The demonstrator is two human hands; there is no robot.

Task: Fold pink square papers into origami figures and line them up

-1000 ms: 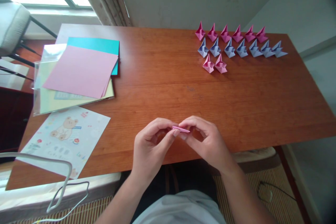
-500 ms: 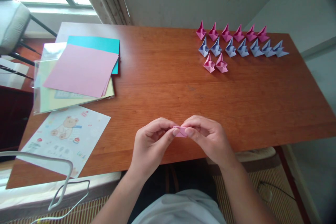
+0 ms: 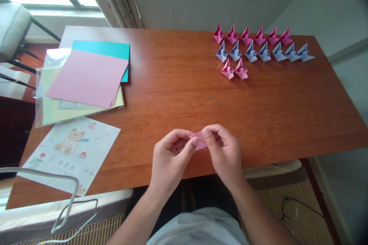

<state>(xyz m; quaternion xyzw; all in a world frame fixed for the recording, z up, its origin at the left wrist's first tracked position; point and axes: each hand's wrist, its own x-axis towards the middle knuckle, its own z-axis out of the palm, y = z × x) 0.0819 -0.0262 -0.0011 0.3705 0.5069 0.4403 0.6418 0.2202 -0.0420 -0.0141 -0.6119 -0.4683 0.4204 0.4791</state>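
A small folded piece of pink paper (image 3: 200, 145) is held between my two hands, just above the front part of the wooden table. My left hand (image 3: 171, 155) pinches its left side between thumb and index finger. On the right side, my right hand (image 3: 222, 151) grips the paper the same way, its thumb on top. The fingers cover both ends of the paper, so its full shape is hidden. At the back right stand rows of folded paper figures: dark pink ones (image 3: 246, 36), bluish-purple ones (image 3: 251, 52) and two lighter pink ones (image 3: 228, 69).
Flat pink sheets (image 3: 87, 76) lie over a teal sheet (image 3: 115, 49) and a clear packet of pale yellow paper (image 3: 48, 111) at the left. Nearer is a white sheet with a bear print (image 3: 94, 149). A grey-white tube (image 3: 43, 172) crosses the front left corner.
My right hand has shifted slightly left and turned more upright. The pink paper is tilted, and more of its lower part shows between the hands.
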